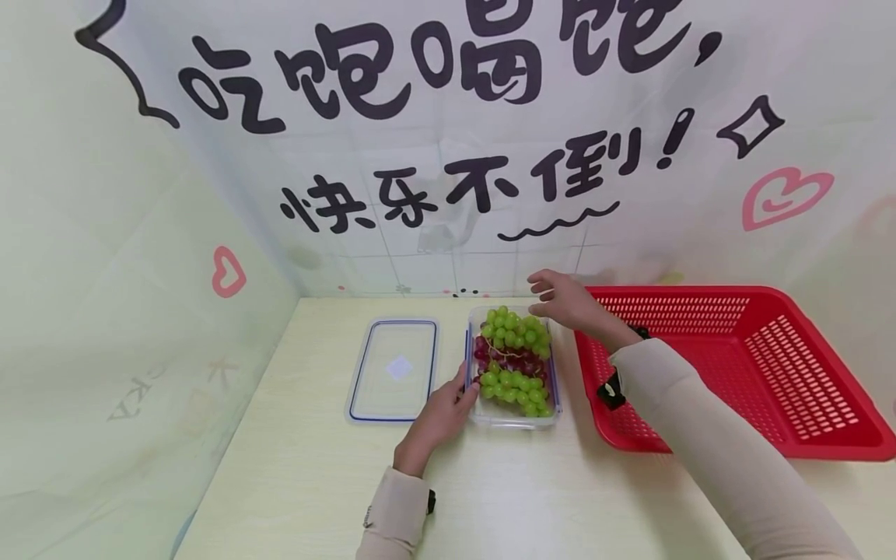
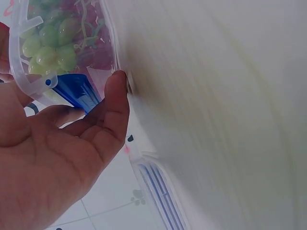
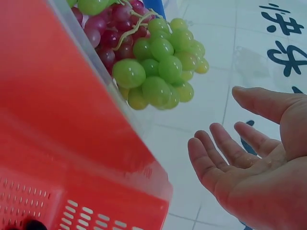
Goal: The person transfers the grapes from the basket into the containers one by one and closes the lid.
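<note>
A clear plastic food container (image 1: 514, 423) with blue edging stands on the table, holding a green grape bunch (image 1: 516, 330) at the back, red grapes (image 1: 483, 350) in the middle and another green bunch (image 1: 516, 390) in front. My left hand (image 1: 439, 418) grips the container's left side; in the left wrist view its fingers bend against the wall by a blue clip (image 2: 76, 91). Raised over the back right corner is my right hand (image 1: 565, 303), its fingers spread and apart from the grapes. The right wrist view shows its palm (image 3: 259, 191) with nothing in it.
A rectangular lid (image 1: 392, 369) with a blue seal lies left of the container. To the right stands a large red perforated basket (image 1: 742, 445), partly under my right forearm. Behind the table (image 1: 301, 467) hangs a white sheet (image 1: 434, 257) with black lettering.
</note>
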